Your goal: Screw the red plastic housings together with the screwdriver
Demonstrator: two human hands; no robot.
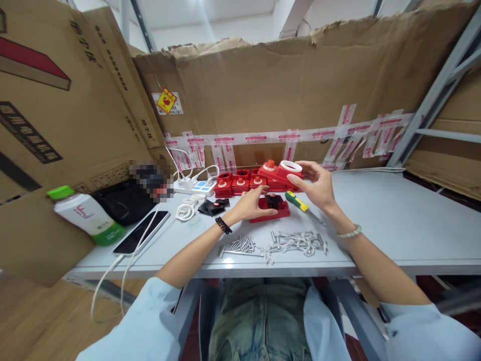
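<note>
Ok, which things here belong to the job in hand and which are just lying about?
Likely the job: red base at the left hand, white-ringed red piece at the right hand, red housings, screwdriver, metal fasteners.

Probably just lying about: bottle, phone, power strip, coiled cable.

1. Bright, fairly even light reaches my table (406,220), with glare on the ceiling (210,25).
2. Wide-angle distortion stretches my sleeves (428,331) toward the lower corners.
3. Mosaic blocks (150,180) obscure a patch on my left.

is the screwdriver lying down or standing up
Lying down: the screwdriver is on its side on the table, handle and shaft both stretched along the surface.
</note>
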